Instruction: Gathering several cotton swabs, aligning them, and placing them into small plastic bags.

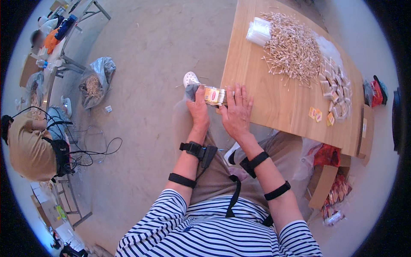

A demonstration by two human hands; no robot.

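Seemed midway through squaring up a labelled packet of sticks against the near edge of the wooden table. Pinched its left end in the left hand, fingers curled tight around it, wrist straight, forearm reaching forward. Pressed the right hand flat over the right end, fingers straight and slightly spread, clasping nothing. Probably needed next a steady grip to keep the sticks even. Left the loose stick pile well apart.

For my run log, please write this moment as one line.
left hand: grips clear packet of sticks | right hand: flat on packet at table edge | stick pile: on table
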